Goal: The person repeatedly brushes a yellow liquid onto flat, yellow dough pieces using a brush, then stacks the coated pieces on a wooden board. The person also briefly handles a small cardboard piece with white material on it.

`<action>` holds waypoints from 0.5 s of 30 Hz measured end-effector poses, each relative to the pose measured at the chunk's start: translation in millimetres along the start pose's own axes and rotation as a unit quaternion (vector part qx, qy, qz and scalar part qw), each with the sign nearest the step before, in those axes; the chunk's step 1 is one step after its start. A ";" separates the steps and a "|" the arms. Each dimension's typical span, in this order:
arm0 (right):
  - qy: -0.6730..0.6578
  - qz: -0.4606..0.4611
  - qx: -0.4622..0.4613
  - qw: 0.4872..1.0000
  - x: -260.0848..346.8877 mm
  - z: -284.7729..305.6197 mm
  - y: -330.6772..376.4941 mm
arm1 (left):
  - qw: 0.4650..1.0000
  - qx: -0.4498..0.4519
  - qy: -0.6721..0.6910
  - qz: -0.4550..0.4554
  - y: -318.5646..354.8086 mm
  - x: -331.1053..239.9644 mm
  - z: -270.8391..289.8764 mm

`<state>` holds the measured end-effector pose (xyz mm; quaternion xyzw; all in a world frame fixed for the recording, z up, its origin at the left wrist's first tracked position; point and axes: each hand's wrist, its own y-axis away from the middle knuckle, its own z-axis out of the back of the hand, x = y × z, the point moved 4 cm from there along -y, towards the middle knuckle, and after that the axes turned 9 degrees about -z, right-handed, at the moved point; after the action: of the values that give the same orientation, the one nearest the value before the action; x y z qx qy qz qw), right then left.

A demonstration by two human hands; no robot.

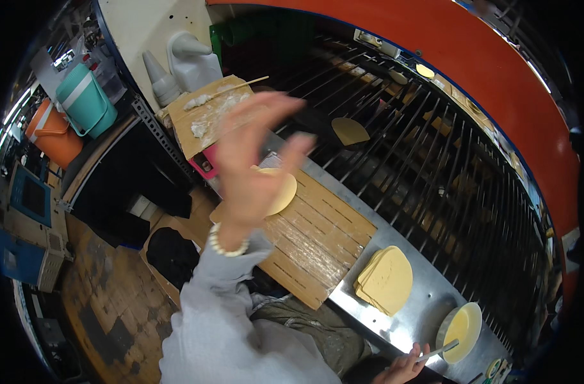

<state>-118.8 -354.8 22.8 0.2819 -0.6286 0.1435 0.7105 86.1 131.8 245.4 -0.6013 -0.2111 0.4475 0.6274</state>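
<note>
My left hand (250, 173), blurred by motion, is raised over a slatted wooden board (317, 237). Its fingers are apart and nothing shows between them. Partly behind it, a pale yellow rounded sheet (282, 195) lies on the board. At the lower edge my right hand (404, 366) grips a thin pale stick (442, 350), whose end reaches over a white bowl (474, 317) with something yellow inside. Whether the stick has a brush tip cannot be seen. Between board and bowl, a stack of pale yellow rounded sheets (388, 281) rests on the metal ledge (426, 307).
Beyond the ledge runs a bed of dark metal rods (420, 185), carrying a yellow fan-shaped piece (349, 131), beneath a red-orange curved housing (497, 83). Cardboard (209, 115) with white residue and a stick lies at upper left. Teal (87, 102) and orange (54, 137) buckets stand far left.
</note>
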 end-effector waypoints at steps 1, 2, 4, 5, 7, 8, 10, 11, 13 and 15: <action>-0.005 0.003 -0.001 1.000 0.1 0.6 -0.5 | 0.993 -0.051 -0.041 0.102 20.7 23.2 21.0; -0.010 0.002 0.003 1.000 -0.2 -0.1 -0.2 | 0.976 -0.078 -0.132 0.154 45.6 52.6 50.0; -0.024 0.000 0.010 1.000 -1.4 -0.2 -2.1 | 0.919 -0.083 -0.250 0.293 83.4 94.6 95.4; -0.031 0.003 0.010 0.999 -2.0 0.9 -3.2 | 0.895 0.012 -0.304 0.327 86.3 101.3 103.3; -0.024 0.013 0.022 0.999 -0.4 3.6 -8.2 | 0.843 0.102 -0.209 0.484 93.6 112.7 109.0; -0.040 0.011 0.029 0.999 -2.1 4.8 -9.2 | 0.848 0.099 -0.120 0.506 96.6 120.9 110.4; -0.081 0.007 0.039 0.996 4.3 -2.4 0.2 | 0.841 0.090 0.066 0.529 100.4 138.4 108.3; -0.092 0.020 0.073 0.993 7.4 -3.4 4.1 | 0.844 0.033 0.118 0.523 105.5 146.2 108.7; -0.114 0.043 0.129 0.984 12.5 -1.0 15.0 | 0.832 -0.072 0.226 0.501 106.4 153.2 97.9; -0.098 0.029 0.067 0.992 14.9 1.1 26.3 | 0.810 -0.133 0.314 0.477 103.2 150.4 94.5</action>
<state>-131.8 -336.6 43.2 0.3232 -0.6924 0.1780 0.6200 55.1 295.1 124.7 -0.8119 0.2532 0.4447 0.2809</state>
